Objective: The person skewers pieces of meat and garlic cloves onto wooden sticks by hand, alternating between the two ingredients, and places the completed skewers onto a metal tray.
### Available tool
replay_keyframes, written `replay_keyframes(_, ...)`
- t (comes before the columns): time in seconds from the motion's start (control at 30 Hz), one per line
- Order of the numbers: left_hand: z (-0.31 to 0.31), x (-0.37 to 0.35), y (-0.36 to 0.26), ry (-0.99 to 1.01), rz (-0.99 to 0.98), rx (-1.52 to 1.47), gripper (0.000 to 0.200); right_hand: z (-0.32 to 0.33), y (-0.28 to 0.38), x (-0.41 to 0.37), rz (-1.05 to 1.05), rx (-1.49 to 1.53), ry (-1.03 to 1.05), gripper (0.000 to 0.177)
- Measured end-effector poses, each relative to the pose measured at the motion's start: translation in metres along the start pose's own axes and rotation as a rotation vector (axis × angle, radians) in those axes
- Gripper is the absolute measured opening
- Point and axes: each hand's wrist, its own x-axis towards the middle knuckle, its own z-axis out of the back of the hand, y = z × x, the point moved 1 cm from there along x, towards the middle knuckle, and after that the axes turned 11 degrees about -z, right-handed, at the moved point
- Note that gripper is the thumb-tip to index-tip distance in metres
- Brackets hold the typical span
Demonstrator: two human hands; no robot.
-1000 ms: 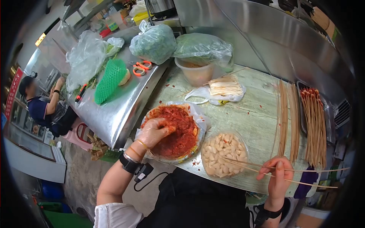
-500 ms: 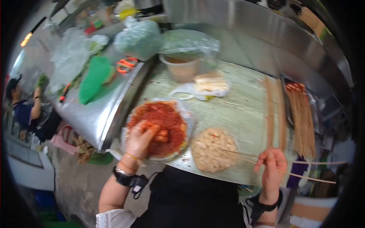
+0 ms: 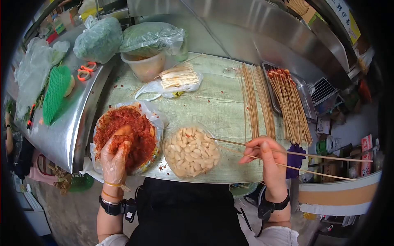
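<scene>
Presently: gloved left hand [image 3: 115, 158] in red mix [image 3: 139, 135], grip unclear; right hand [image 3: 266, 162] pinches two skewers [image 3: 320, 171], tips over pale-pieces bowl [image 3: 165, 149].

head view looks steeply down, close over the table [image 3: 217, 106].

Red paste [image 3: 135, 127] under the clear-gloved left grip [image 3: 115, 158]; cream-white pieces [image 3: 191, 151] just right of it. Tan skewers [image 3: 328, 155] in the right grip [image 3: 269, 164]. Beyond both, pale green wood-grain desk [image 3: 213, 106], orange scissors [image 3: 85, 70], green mesh net [image 3: 55, 94].
</scene>
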Motion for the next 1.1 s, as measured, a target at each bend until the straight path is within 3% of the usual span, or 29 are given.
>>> replay_keyframes(0.07,-0.004,-0.001,-0.001,0.006,-0.019,-0.028,0.025,0.005,0.004,-0.004,0.020,0.027,-0.034,0.025)
replay_keyframes(0.2,0.007,0.001,0.006,0.112,-0.122,0.188,0.022,0.030,0.012,-0.013,0.063,-0.107,-0.020,0.026)
replay_keyframes(0.27,0.006,-0.005,0.011,-0.043,-0.027,0.126,0.023,0.037,0.017,-0.014,-0.077,-0.064,0.036,0.028)
replay_keyframes(0.3,0.002,-0.003,0.012,-0.041,-0.023,0.016,0.019,0.036,0.020,-0.014,-0.109,-0.091,0.034,0.031)
replay_keyframes(0.5,-0.004,-0.008,0.001,-0.005,-0.051,0.085,0.014,0.024,0.013,-0.004,-0.221,-0.124,0.044,0.030)
replay_keyframes(0.63,-0.002,-0.010,0.004,-0.009,-0.013,0.000,0.013,0.025,0.005,-0.003,-0.166,-0.106,0.045,0.029)
replay_keyframes(0.7,0.002,-0.011,0.011,-0.073,0.027,0.036,0.011,0.031,0.007,-0.006,-0.122,0.056,0.089,0.028)
replay_keyframes(0.93,-0.014,-0.011,-0.003,0.000,0.052,0.010,0.015,0.014,-0.008,0.004,-0.104,-0.090,0.159,0.029)
replay_keyframes(1.07,-0.011,-0.015,0.005,-0.033,0.058,-0.055,0.016,0.011,-0.005,0.003,-0.073,-0.045,0.074,0.035)
replay_keyframes(1.1,-0.012,-0.015,0.002,0.037,0.125,0.017,0.017,0.009,-0.002,0.003,-0.068,-0.004,0.027,0.038)
